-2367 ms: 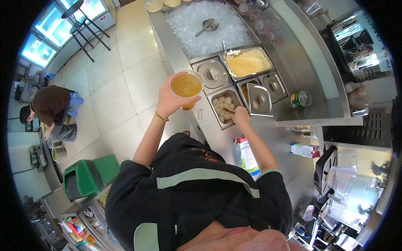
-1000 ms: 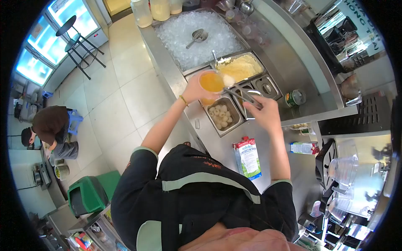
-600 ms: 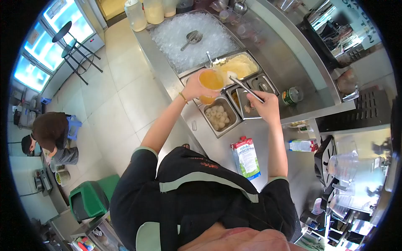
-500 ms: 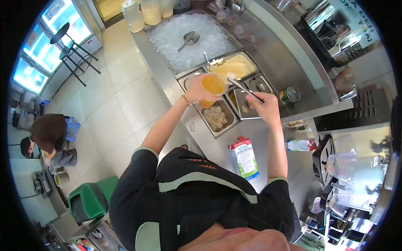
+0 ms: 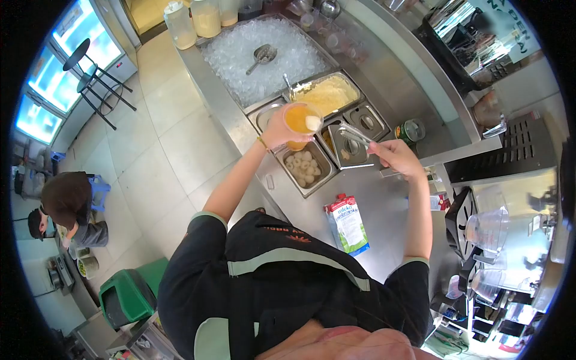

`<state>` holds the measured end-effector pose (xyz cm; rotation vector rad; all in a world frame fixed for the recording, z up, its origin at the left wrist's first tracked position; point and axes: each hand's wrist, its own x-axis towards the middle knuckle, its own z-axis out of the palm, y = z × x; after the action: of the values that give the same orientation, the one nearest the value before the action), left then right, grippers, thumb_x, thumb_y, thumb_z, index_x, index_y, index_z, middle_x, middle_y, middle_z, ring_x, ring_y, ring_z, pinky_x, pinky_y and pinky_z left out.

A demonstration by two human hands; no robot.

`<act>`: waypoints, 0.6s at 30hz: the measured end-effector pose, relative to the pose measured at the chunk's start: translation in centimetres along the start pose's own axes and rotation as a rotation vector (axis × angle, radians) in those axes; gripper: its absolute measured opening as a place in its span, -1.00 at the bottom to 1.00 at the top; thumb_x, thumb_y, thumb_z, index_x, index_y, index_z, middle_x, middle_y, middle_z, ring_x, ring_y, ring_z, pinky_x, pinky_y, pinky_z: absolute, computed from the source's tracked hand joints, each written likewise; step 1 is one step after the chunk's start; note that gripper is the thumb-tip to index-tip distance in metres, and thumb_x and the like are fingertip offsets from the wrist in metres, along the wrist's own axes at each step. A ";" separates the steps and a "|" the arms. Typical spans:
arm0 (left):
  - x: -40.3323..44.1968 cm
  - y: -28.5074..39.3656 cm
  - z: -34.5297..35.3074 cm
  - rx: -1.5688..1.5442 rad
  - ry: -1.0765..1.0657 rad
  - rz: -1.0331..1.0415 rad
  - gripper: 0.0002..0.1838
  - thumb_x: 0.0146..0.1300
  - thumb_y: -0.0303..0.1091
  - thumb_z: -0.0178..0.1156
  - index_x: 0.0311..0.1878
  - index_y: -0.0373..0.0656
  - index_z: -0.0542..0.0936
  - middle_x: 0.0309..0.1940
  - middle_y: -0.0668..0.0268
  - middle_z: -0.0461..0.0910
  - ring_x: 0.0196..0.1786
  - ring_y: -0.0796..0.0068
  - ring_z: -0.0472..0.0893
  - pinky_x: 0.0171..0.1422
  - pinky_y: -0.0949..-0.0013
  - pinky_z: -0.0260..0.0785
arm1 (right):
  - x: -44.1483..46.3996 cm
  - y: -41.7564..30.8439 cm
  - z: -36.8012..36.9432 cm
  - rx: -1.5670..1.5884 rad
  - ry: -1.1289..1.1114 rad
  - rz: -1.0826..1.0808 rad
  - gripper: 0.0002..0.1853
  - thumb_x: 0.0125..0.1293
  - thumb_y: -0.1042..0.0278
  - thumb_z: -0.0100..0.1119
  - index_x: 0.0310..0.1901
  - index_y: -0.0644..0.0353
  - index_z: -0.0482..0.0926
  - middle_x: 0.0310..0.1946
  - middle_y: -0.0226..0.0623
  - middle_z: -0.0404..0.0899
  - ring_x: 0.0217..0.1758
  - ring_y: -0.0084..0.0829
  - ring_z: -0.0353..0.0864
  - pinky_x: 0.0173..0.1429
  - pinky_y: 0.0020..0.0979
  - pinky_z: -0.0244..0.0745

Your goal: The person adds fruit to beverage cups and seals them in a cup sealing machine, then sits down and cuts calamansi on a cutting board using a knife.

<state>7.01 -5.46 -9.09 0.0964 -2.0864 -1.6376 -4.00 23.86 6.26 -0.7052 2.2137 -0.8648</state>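
My left hand is wrapped round a clear plastic cup of orange drink, with a white round piece at its top. Metal tongs are held in my right hand, above a partly shifted steel lid. Nothing shows between the tongs' tips. Just below the cup is a steel container rim around several white round fruits. A pan of pale yellow cream with a spoon lies behind the cup.
Crushed ice with a metal scoop fills a bin at the back. A milk carton lies near my body, and a can stands at the right. On the left, another person bends near a green bin.
The white piece has gone from the tongs into the cup. My right hand has moved away to the right with the tongs. Earlier, the tongs were in the white fruit container.
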 end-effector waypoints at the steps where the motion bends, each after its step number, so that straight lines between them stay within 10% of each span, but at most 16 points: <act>1: 0.1 -0.2 -0.4 0.029 0.029 0.022 -0.08 -0.41 -0.05 0.64 0.13 -0.15 0.49 0.02 0.23 0.57 0.09 0.36 0.56 0.26 0.32 0.35 | 0.4 0.9 0.7 -0.062 0.055 -0.041 -0.44 0.25 -0.20 0.21 -0.35 0.30 0.69 -0.72 -0.52 0.35 -0.69 -0.70 0.22 -0.60 -0.57 0.11; 3: -0.1 0.1 -1.2 0.054 0.064 0.018 -0.07 -0.41 -0.04 0.65 0.13 -0.15 0.49 0.02 0.23 0.57 0.09 0.35 0.56 0.25 0.32 0.35 | 1.7 1.7 4.3 -0.286 0.145 0.023 -0.40 0.19 -0.26 0.21 -0.34 0.28 0.69 -0.61 -0.21 0.57 -0.57 -0.34 0.55 -0.37 -0.30 0.45; 7: -0.3 3.1 -3.3 0.015 0.096 -0.017 -0.10 -0.39 -0.07 0.64 0.14 -0.15 0.50 0.02 0.25 0.58 0.09 0.40 0.56 0.25 0.33 0.35 | 7.7 10.2 15.7 -0.670 0.241 -0.169 -0.45 0.13 -0.18 0.27 -0.44 0.30 0.67 -0.44 0.02 0.63 -0.28 0.01 0.64 -0.18 -0.11 0.52; 18: -4.2 4.0 -6.8 0.120 0.124 -0.110 -0.10 -0.34 -0.27 0.62 0.20 -0.18 0.46 0.07 0.27 0.54 0.13 0.45 0.51 0.25 0.33 0.33 | 13.1 14.2 22.5 -0.751 0.188 -0.227 -0.55 0.21 -0.07 0.19 -0.45 0.24 0.66 -0.46 0.00 0.63 -0.35 0.00 0.64 -0.22 -0.09 0.55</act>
<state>14.43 -9.00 -5.65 0.3488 -2.1151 -1.5258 0.52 15.55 -21.91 -1.2783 2.6723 -0.1648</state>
